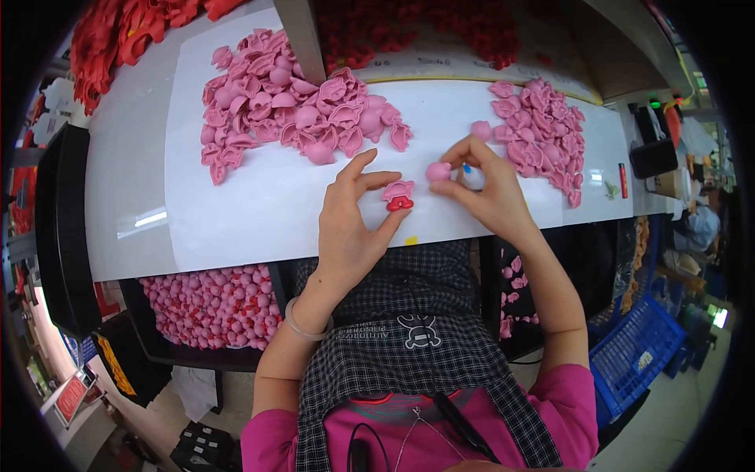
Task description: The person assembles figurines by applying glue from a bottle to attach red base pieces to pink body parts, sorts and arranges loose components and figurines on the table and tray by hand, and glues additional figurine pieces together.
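Note:
My left hand pinches a small pink plastic shell piece between thumb and fingers, its hollow side showing. A red foot-shaped piece sits at that shell's lower edge. To the right, my right hand grips a rounded pink shell half between thumb and forefinger. A small white bottle with a blue tip rests within the same hand, partly hidden by the fingers. The two pink parts are apart, a short gap between them. Just beyond my right fingers lies a single pink shell on the white sheet.
Heaps of pink shells lie on the white table sheet, one heap far left and another right. A bin of pink-and-red pieces stands below the table's left edge. A metal post rises behind. A red stick lies far right.

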Demonstrator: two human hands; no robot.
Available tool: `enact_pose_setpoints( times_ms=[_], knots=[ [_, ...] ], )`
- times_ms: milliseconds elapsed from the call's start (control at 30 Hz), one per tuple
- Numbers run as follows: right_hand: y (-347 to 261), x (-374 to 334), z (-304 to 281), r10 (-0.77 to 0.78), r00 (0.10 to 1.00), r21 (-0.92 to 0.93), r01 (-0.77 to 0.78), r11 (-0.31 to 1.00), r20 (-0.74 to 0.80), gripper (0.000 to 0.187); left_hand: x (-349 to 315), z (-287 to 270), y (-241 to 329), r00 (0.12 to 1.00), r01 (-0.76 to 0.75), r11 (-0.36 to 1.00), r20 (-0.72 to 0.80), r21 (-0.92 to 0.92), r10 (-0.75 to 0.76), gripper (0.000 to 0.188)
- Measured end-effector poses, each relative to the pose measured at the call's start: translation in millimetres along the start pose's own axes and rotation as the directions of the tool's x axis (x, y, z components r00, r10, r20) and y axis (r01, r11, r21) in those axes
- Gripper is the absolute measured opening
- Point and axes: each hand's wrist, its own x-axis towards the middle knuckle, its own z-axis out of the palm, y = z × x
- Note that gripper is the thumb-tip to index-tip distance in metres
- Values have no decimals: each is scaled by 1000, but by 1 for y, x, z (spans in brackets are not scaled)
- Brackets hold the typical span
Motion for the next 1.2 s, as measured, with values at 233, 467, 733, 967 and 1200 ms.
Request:
enact_pose_setpoints(
  times_ms=[233, 467, 733, 967, 1200],
  knots=[
    [-2, -2, -2, -160, 986, -280, 142, 949, -42, 37, 3, -4, 3, 1000, 20, 1000, 20, -2, -20, 77],
    [-6, 0, 11, -123, 992, 92, 125, 988, -19, 30, 5, -5, -2, 999, 22, 1000, 41, -5, -22, 78],
    [-9, 1, 39, -231, 973, 194, 230, 954, -19, 30, 3, -4, -3, 1000, -1, 1000, 12, -18, 1, 79],
    [-15, -3, 46, -142, 988, 125, 149, 981, -63, 29, 2, -1, -4, 999, 34, 997, 10, -71, -34, 80],
    [-12, -5, 49, -248, 963, 12, 250, 968, -102, 29, 2, 0, -5, 999, 39, 996, -18, -78, -40, 81]
  ],
)
